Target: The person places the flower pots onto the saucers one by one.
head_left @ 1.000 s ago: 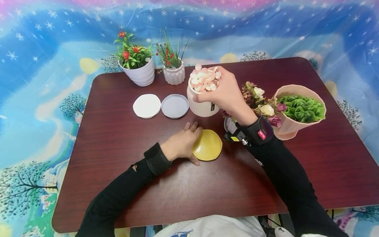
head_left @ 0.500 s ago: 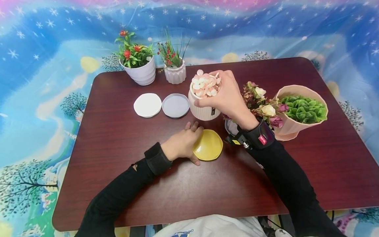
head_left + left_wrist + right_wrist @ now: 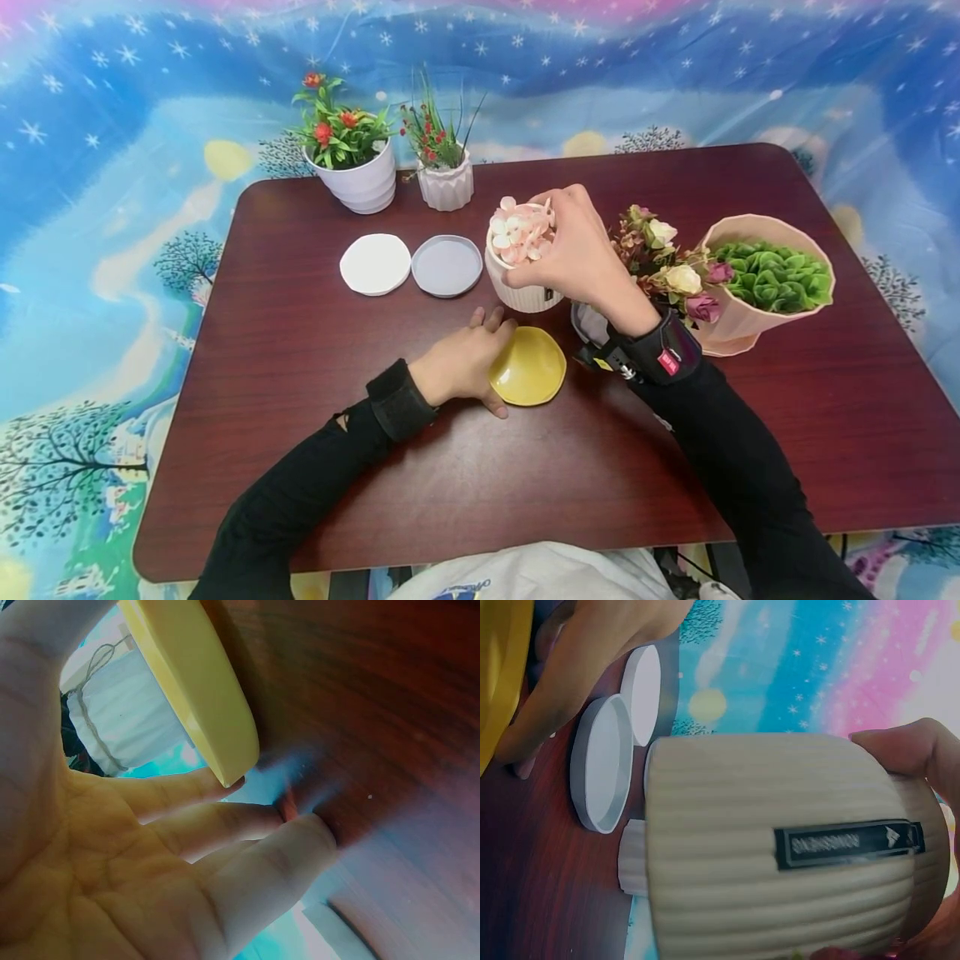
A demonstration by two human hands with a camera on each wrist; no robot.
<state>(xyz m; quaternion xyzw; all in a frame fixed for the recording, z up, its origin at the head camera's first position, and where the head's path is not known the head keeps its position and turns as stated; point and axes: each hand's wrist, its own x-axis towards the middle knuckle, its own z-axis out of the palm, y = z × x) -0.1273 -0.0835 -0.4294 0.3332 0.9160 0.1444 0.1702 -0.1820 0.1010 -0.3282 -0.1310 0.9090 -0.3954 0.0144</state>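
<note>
Right hand (image 3: 577,250) fingers grip ribbed white pot (image 3: 525,287); left hand (image 3: 457,367) fingers relaxed, touching yellow saucer (image 3: 532,367).

A white saucer (image 3: 374,264) touches a grey saucer (image 3: 447,266); two potted plants (image 3: 352,158) stand behind.

A cream ribbed pot (image 3: 780,847) fills most of the view, lying sideways in the picture, with a dark label (image 3: 847,841) across its side. Fingers (image 3: 907,750) of the right hand curl over its top edge at the right. Beside the pot, on the dark red counter (image 3: 540,900), lie a grey saucer (image 3: 600,774) and a white saucer (image 3: 645,691), close together. The left hand (image 3: 592,660) rests at the upper left, next to a yellow dish (image 3: 499,667).
</note>
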